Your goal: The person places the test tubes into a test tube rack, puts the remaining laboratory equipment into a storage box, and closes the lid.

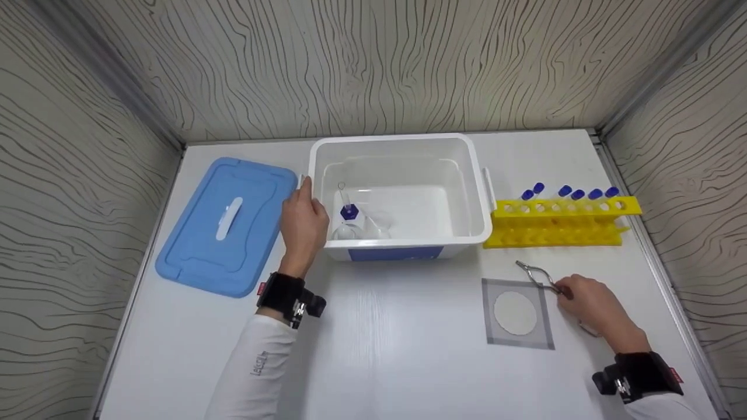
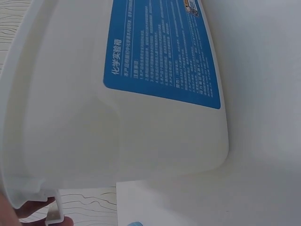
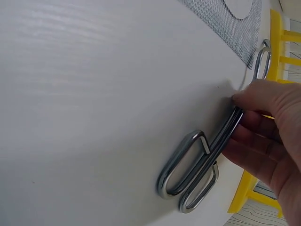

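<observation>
My left hand [image 1: 304, 224] is at the left side of an open white plastic box [image 1: 402, 241]. In the left wrist view its fingertips curl round the white side clip [image 2: 55, 214] below the box's rim. Glassware lies in the box's left end, including a slim cylinder with a blue hexagonal base [image 1: 349, 212]. Over the table's right side my right hand [image 1: 598, 309] pinches metal crucible tongs [image 3: 223, 136] near their middle. The looped handles stick out towards me, close over the white tabletop. Beyond the hand, the tong tips overlap the corner of a square wire gauze [image 1: 515, 313] with a pale round centre.
A blue lid [image 1: 198, 233] with a white handle lies left of the box. To the box's right stands a yellow test tube rack [image 1: 560, 221] holding several blue-capped tubes [image 1: 578, 194]. Patterned panels [image 1: 373, 64] wall in the table at the back and sides.
</observation>
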`<state>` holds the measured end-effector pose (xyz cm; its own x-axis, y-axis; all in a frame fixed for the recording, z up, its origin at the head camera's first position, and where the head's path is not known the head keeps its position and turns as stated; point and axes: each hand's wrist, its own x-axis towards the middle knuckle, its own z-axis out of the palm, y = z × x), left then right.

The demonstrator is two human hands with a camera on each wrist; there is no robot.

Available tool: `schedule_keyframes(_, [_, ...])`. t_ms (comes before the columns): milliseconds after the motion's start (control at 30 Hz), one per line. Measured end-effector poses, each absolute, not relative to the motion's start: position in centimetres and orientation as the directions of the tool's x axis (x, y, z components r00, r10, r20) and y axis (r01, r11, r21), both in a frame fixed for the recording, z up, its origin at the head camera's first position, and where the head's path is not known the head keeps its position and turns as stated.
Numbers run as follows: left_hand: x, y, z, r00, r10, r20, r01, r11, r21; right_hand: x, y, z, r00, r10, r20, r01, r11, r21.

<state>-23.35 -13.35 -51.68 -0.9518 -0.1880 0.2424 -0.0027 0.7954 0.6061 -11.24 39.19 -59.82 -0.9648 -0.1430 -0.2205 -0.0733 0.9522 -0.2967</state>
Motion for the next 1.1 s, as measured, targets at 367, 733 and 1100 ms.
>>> schedule_keyframes(367, [-23.5,-13.4,-51.6,-0.959,-0.18,0.218,-0.015,0.802,0.597,-11.4,39.2,-60.0,-0.964,-0.121,-0.238,-0.045,0.952,-0.302])
schedule_keyframes(733, [-23.4,-13.4,-51.5,-0.953,-0.19,0.237,-0.011,0.802,0.597,-11.2,38.0,-57.3,-0.97,-0.15,-0.193,-0.086,0.948,-0.306])
schedule_keyframes(1100, [-23.4,-13.4,-51.5,-0.96,-0.172,0.223,-0.006,0.805,0.593,-11.1,34.9,-52.7,-0.982,-0.188,0.006,-0.18,0.929,-0.323])
